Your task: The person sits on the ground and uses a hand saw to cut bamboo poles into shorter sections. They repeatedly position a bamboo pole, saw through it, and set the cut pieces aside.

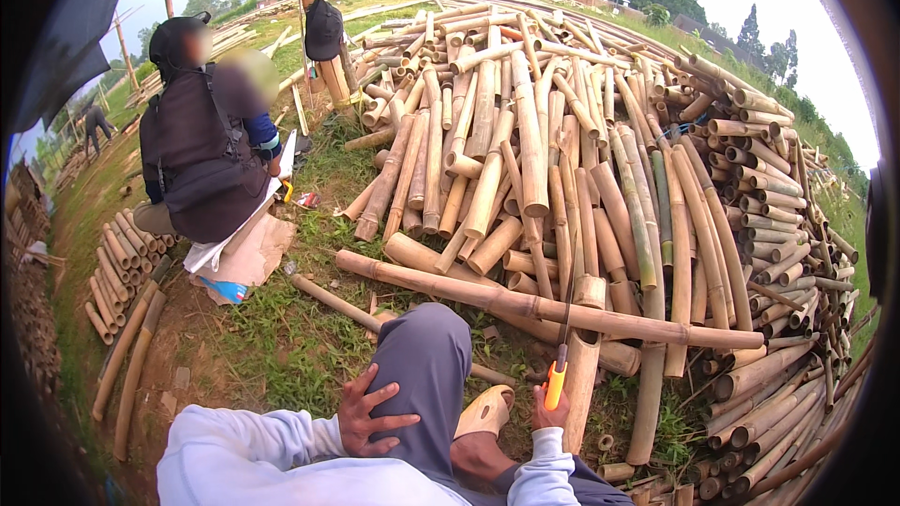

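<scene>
My right hand (550, 409) is closed around the orange-and-yellow handle of a hand saw (557, 384). The saw's thin dark blade points away from me and crosses a long bamboo pole (450, 289); whether it has cut in, I cannot tell. That pole lies sideways in front of me, over other bamboo, with a thick bamboo length (581, 384) running beneath it toward me. My left hand (377, 415) rests on my bent knee in grey trousers, fingers spread, holding nothing. A tan clog-like shoe (486, 412) is on my foot between the hands.
A big heap of cut bamboo (525, 122) rises ahead, with stacked lengths (773, 197) at right. Another person (202, 131) in dark clothes sits at left beside a small bamboo stack (122, 258). A wooden post (323, 47) holds hanging caps. A thinner pole (333, 302) lies on the grass.
</scene>
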`<state>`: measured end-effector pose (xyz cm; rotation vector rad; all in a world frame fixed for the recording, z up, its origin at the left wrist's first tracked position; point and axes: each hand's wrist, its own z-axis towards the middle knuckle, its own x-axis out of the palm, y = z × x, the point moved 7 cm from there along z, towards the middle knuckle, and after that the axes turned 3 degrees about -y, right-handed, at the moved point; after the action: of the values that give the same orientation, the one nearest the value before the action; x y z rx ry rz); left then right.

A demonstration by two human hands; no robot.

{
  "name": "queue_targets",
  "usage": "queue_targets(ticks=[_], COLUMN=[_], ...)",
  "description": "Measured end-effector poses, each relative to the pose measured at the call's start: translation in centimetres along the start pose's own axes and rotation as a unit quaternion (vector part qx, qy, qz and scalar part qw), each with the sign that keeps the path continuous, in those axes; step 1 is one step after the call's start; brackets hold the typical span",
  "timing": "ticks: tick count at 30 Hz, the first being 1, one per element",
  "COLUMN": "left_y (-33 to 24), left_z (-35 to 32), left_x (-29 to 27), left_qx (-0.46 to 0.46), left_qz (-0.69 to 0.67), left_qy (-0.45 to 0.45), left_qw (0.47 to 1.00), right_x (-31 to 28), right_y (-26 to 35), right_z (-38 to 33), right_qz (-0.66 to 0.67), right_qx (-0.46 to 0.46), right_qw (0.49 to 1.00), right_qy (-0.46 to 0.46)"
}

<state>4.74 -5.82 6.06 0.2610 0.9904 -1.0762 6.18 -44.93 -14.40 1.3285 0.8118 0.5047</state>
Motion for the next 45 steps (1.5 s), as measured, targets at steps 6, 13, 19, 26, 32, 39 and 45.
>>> queue_targets(ticks=[6,13,19,26,32,39,45], left_y=[0.0,-0.1,-0.1,0.3,0.4,0.2,-0.1], left_z=[-0.1,0.6,0.1,-0.2,-0.2,0.2,0.3], left_x=[-0.1,-0.5,-0.1,0.1,0.3,0.2,-0.4], left_qx=[-0.004,0.0,-0.004,-0.009,-0.006,-0.002,0.003], left_qz=[-0.006,-0.02,-0.012,-0.025,-0.032,-0.032,-0.025], left_qy=[0.004,-0.007,-0.003,0.004,0.006,-0.008,-0.007], left_qw=[1.0,1.0,1.0,1.0,0.999,0.999,1.0], right_x=[0.5,0.4,0.1,0.4,0.2,0.2,0.3], right_y=[-0.5,-1.4,-0.7,-0.3,-1.5,-1.1,-2.9], right_z=[0.2,0.4,0.2,0.2,0.4,0.5,0.3], right_qz=[0.022,0.037,0.029,0.033,0.029,0.03,0.086], right_qx=[0.02,0.019,0.01,0.008,0.012,-0.009,0.071], right_qw=[0.999,0.999,0.999,0.999,0.999,0.999,0.993], right_qy=[0.015,0.012,0.022,0.019,0.014,0.009,0.031])
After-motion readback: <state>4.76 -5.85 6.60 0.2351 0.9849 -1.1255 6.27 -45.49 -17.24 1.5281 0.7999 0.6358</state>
